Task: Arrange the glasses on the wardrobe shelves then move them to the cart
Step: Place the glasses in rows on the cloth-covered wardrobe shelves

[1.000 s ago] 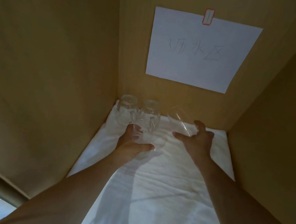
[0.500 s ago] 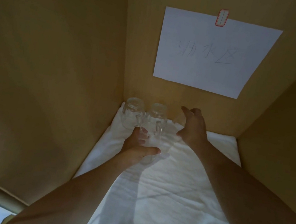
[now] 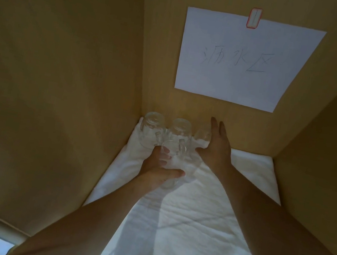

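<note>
Three clear glasses stand upside down in a row at the back of the wardrobe shelf on a white towel (image 3: 202, 225): a handled mug (image 3: 150, 131) at the far left, a second mug (image 3: 181, 132) beside it, and a third glass (image 3: 202, 135) on the right. My right hand (image 3: 216, 148) rests against that third glass with straight fingers. My left hand (image 3: 160, 168) grips a fourth clear glass (image 3: 171, 156) just in front of the row, held above the towel.
Wooden walls close in the shelf on the left (image 3: 59, 88), the back and the right (image 3: 324, 152). A white paper sheet (image 3: 246, 60) with handwriting is taped to the back wall. The towel's front half carries only arm shadows.
My right hand has set the third glass down upside down at the back and its fingers have straightened beside it. My left hand keeps holding its glass in nearly the same spot.
</note>
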Available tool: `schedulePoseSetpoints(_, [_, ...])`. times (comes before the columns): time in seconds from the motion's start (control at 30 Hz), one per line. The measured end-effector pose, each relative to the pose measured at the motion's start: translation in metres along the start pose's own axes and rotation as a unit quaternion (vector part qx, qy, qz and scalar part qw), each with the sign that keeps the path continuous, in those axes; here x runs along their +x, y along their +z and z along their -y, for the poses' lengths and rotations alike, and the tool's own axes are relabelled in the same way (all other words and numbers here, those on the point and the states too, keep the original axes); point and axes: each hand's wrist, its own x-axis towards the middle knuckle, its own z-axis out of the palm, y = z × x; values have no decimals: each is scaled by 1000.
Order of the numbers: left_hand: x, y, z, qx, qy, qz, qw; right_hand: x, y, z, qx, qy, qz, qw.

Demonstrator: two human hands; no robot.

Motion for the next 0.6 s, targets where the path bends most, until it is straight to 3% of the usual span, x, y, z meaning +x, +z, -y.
schedulePoseSetpoints(0.23, [0, 13, -21, 33, -3, -39, 999, -45, 18, -16, 181, 232, -82, 952])
schedulePoseSetpoints(0.37, [-5, 34, -50, -29, 42, -48, 998, -61, 18, -13, 202, 256, 58, 944])
schedulePoseSetpoints(0.4, [-8, 40, -57, -49, 60, -37, 996, -67, 16, -10, 270, 272, 94, 919])
schedulePoseSetpoints(0.5, [-18, 55, -77, -78, 115, 1, 990, -83, 5, -14, 541, 301, 171, 767])
schedulePoseSetpoints(0.6, [-26, 68, -84, -78, 151, 38, 985, -89, -10, -21, 679, 283, 155, 659])
